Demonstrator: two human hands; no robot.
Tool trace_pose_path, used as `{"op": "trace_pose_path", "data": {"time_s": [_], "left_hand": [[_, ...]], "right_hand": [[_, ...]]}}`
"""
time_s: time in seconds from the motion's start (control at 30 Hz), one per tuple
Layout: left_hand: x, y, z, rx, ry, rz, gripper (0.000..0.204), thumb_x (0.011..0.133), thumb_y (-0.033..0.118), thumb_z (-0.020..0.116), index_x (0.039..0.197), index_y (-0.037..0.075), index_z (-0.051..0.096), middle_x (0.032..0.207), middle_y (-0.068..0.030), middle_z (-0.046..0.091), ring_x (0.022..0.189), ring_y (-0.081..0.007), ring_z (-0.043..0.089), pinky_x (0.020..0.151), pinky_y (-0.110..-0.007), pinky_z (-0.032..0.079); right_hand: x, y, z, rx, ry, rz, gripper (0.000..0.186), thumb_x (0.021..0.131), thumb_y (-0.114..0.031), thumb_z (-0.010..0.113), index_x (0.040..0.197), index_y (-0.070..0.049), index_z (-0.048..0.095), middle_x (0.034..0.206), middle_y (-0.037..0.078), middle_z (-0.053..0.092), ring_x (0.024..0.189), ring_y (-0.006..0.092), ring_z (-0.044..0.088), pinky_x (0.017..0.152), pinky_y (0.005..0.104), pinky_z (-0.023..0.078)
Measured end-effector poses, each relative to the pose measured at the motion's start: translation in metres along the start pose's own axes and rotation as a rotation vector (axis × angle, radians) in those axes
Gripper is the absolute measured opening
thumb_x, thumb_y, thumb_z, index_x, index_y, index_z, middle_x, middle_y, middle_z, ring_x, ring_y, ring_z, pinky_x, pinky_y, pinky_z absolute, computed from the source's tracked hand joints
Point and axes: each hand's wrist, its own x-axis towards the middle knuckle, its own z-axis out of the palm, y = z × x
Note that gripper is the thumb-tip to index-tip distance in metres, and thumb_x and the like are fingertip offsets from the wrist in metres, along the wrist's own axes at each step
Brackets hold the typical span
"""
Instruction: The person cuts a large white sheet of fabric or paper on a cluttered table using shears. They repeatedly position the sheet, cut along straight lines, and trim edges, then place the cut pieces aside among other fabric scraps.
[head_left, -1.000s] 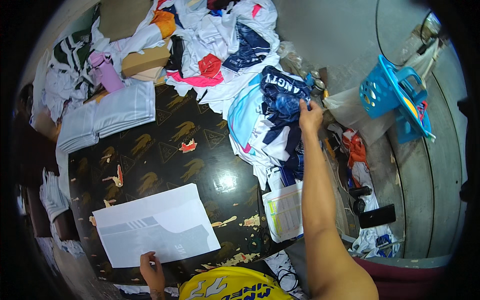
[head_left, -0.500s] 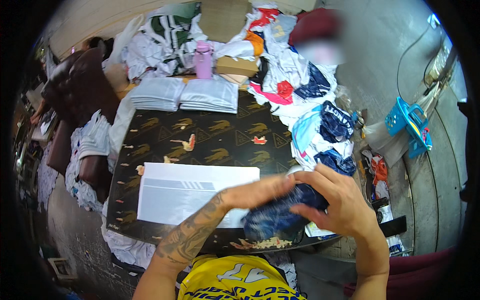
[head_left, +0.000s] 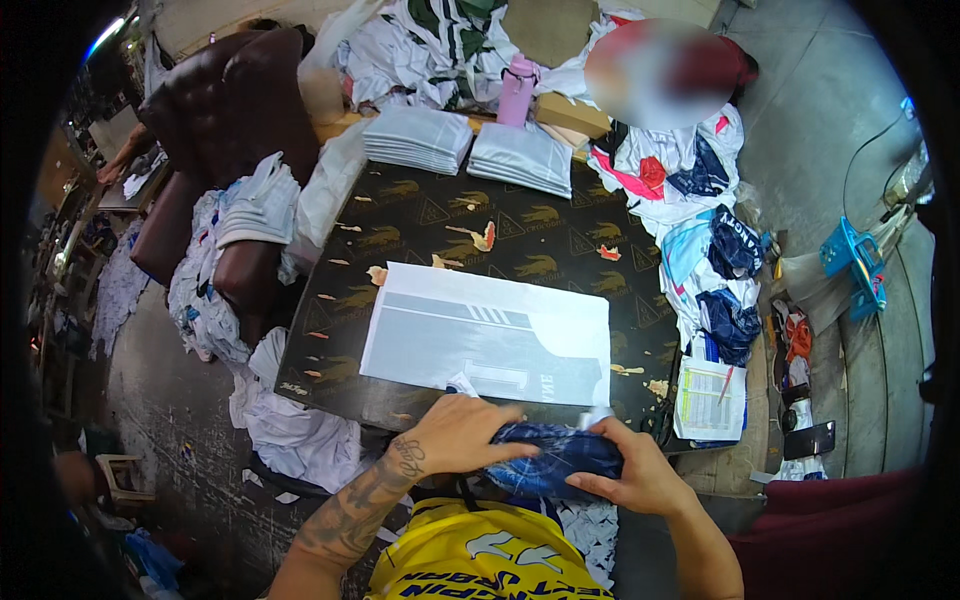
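A bundle of dark blue patterned fabric (head_left: 560, 462) is held at the table's front edge, close to my body. My left hand (head_left: 462, 437) grips its left end, with fingers lying over the top. At the other end, my right hand (head_left: 640, 468) pinches it with the thumb on the near side. A bit of white shows by the right fingertips. Just beyond my hands, a white sheet printed with a grey jersey-like shape (head_left: 470, 345) lies flat on the black table (head_left: 400, 240). Small scraps are scattered around the sheet.
Two folded white stacks (head_left: 415, 140) and a pink bottle (head_left: 517, 92) stand along the far side. Loose garments (head_left: 733, 325) lie at the right, above a paper form (head_left: 712, 400). A brown chair (head_left: 225, 120) stands left; a blue basket (head_left: 855, 265) hangs right.
My view has shifted, so the table sits farther right and higher. The blue bundle has come nearer my body, and my hands, earlier raised over it, now grip its two ends.
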Motion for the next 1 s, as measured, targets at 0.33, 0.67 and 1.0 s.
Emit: {"op": "trace_pose_path", "data": {"time_s": [0.33,0.67,1.0], "left_hand": [[-0.038,0.007,0.055,-0.447,0.149,-0.015,0.044,0.106,0.042,0.07,0.115,-0.001,0.064,0.103,-0.0185,0.071,0.094,-0.0391,0.07,0.085,-0.046,0.054],[-0.073,0.026,0.046,-0.417,0.235,-0.137,0.043,0.082,0.028,0.093,0.103,0.005,0.064,0.093,-0.0083,0.064,0.091,-0.0248,0.06,0.084,-0.039,0.049],[-0.117,-0.045,0.016,-0.08,0.346,-0.345,0.018,0.081,0.002,0.079,0.099,0.002,0.075,0.094,-0.0138,0.076,0.09,-0.0361,0.073,0.083,-0.042,0.054]], "right_hand": [[-0.028,0.044,0.025,-0.075,0.239,-0.13,0.045,0.093,-0.037,0.085,0.116,-0.003,0.067,0.09,0.018,0.072,0.087,0.0306,0.071,0.082,0.0424,0.056],[-0.05,0.077,0.021,-0.354,0.272,-0.259,0.029,0.089,-0.02,0.086,0.111,-0.004,0.074,0.103,0.015,0.073,0.096,0.041,0.068,0.089,0.05,0.053],[-0.021,0.115,-0.012,-0.168,0.264,-0.185,0.018,0.084,-0.002,0.079,0.101,-0.006,0.076,0.092,0.013,0.073,0.086,0.04,0.07,0.077,0.0462,0.054]]}}
